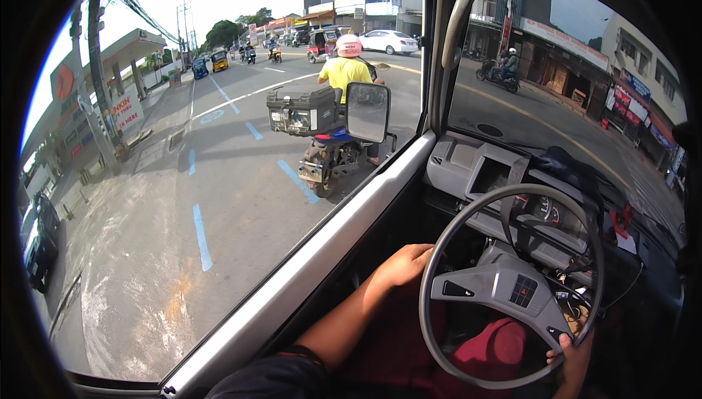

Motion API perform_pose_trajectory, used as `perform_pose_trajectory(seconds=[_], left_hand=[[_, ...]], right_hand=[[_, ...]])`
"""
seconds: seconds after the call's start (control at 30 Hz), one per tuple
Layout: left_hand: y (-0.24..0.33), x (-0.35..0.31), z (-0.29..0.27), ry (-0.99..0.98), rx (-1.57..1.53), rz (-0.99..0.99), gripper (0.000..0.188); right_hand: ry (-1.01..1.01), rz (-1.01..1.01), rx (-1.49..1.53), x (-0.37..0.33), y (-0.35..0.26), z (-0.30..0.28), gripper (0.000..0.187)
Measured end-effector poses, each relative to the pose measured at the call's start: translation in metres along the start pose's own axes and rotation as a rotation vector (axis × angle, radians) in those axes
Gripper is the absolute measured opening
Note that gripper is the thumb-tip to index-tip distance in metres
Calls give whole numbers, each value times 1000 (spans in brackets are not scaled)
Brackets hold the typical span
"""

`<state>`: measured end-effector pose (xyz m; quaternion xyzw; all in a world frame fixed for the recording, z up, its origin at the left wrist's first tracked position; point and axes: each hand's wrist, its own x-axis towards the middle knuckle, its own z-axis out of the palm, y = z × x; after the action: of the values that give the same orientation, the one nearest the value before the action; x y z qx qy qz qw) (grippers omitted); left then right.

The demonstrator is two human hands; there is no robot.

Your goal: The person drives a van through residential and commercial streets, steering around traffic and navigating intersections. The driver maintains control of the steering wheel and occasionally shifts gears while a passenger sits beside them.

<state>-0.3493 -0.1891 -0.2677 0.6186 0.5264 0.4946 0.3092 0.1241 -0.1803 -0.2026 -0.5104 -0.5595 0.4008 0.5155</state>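
Note:
A dark grey steering wheel [512, 285] with a lighter grey hub fills the lower right of the head view. My left hand [407, 264] is closed at its upper left rim, with the fingertips partly hidden there. Low on the right side, my right hand [574, 359] wraps the rim, its thumb lying by the end of a spoke. Behind the wheel are round gauges [547, 210] in the dashboard [457, 165]. My knee in dark red cloth [493, 348] shows through the wheel's lower opening.
Outside the side window, a rider in a yellow shirt [347, 71] sits on a motorcycle [325, 161] carrying a black box [300, 112]. A side mirror [367, 112] overlaps them. Three-wheelers, motorcycles and a white car [389, 42] are farther along the road. A parked dark car [40, 242] stands far left.

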Motion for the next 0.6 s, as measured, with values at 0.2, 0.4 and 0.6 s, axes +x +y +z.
perform_pose_trajectory(seconds=[0.2, 0.4, 0.6], left_hand=[[9, 0, 16, 74, 428, 180, 44], [6, -11, 24, 121, 590, 218, 44], [-4, -10, 30, 219, 588, 291, 40]], right_hand=[[44, -63, -35, -4, 4, 16, 63], [81, -31, -31, -8, 4, 15, 61], [108, -56, -43, -11, 5, 19, 60]])
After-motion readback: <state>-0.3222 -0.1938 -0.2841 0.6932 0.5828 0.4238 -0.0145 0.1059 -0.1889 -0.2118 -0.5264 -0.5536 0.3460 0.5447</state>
